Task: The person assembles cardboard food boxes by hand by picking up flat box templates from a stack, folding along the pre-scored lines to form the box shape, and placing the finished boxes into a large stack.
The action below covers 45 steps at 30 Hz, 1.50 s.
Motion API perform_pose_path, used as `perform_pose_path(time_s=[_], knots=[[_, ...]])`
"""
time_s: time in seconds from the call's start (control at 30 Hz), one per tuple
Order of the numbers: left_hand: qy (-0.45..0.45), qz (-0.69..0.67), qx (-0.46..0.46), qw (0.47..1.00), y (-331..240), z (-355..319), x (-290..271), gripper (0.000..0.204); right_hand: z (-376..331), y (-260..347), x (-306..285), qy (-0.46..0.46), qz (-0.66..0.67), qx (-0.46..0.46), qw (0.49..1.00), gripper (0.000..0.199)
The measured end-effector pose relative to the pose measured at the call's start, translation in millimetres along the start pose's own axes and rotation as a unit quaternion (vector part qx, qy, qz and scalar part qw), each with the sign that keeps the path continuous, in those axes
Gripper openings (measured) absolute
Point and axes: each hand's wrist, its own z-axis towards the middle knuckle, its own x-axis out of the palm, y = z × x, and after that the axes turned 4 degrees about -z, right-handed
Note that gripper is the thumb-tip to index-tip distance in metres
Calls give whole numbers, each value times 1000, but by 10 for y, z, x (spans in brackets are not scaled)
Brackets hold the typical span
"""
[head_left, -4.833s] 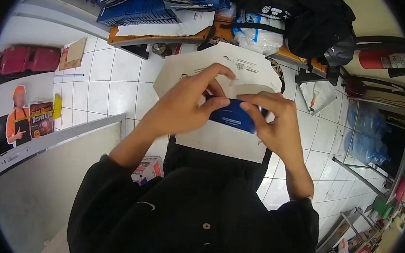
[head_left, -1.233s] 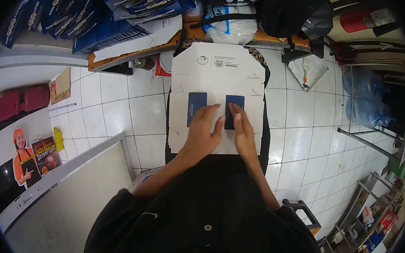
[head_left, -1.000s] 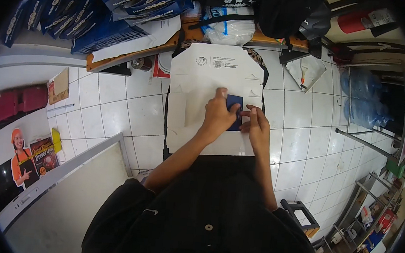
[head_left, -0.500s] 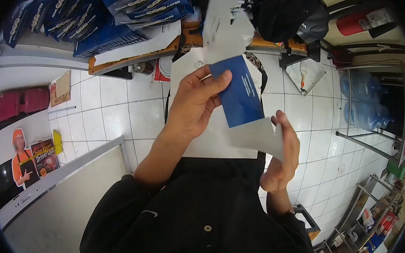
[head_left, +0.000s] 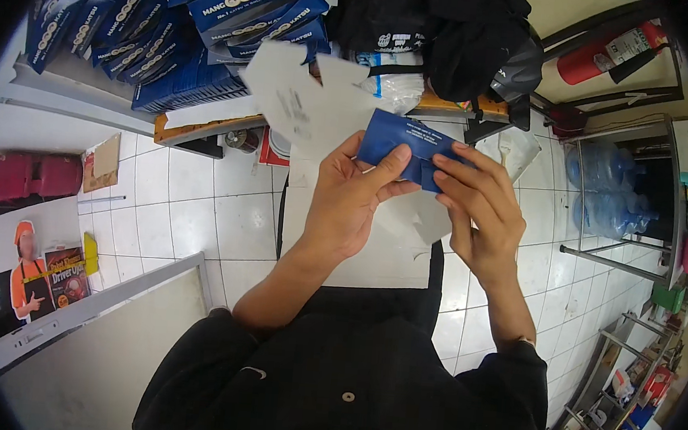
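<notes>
L hand (head_left: 349, 195): grasping card blank (head_left: 405, 131), thumb flat on its blue face, fingers curled round behind. R hand (head_left: 488, 214): fingertips laid on R end of same blue face, thumb lower, nr bottom edge; can't tell if it actually grips or just presses.

Blank is held up btwn both hands, clear of lap, blue panel tilted down to R, sm. pale print nr top edge. Wh. flap (head_left: 308, 103) w/ notched outline sticks out to upper L, blurred print on it, in front of counter edge. More greyish-wh. card shows under panel, nr R thumb.

Below hands: wh. card sheet (head_left: 356, 260), flat across lap, partly hidden by forearms & blank.

Counter (head_left: 185, 130) at far side, orange-brown wood edge. On it, far L: big pile of blue boxes (head_left: 246, 17), some tipped, some in tight row. Next along, R of pile: clear plastic pack (head_left: 402, 92), then blk bag (head_left: 448, 17).

Far R: red extinguisher (head_left: 598, 64) by wall; blue-tinted jugs (head_left: 612, 175) in metal rack. Wh. tray (head_left: 527, 153) w/ brush, on tiled floor (head_left: 239, 207), R of lap.
</notes>
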Motion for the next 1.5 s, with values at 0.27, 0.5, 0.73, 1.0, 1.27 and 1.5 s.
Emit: perform_pose_path(time_s=[0.27, 0.5, 0.73, 1.0, 1.27, 1.5], knots=[[1, 26, -14, 1000, -138, -76, 65, 28, -18, 83, 262, -49, 20, 60, 997, 29], [3, 374, 10, 927, -492, -603, -195, 38, -292, 303, 549, -100, 349, 206, 909, 21], [-18, 392, 13, 920, -511, -834, -687, 20, -154, 69, 953, -144, 360, 295, 873, 27], [-18, 388, 39, 920, -480, -819, -752, 24, 8, 322, 776, 53, 150, 191, 969, 36], [11, 392, 14, 920, -615, -651, -578, 50, -87, 337, 536, 167, 173, 160, 957, 49], [92, 413, 357, 833, -1040, -271, -846, 98, -298, -771, 451, -52, 303, 96, 947, 85]])
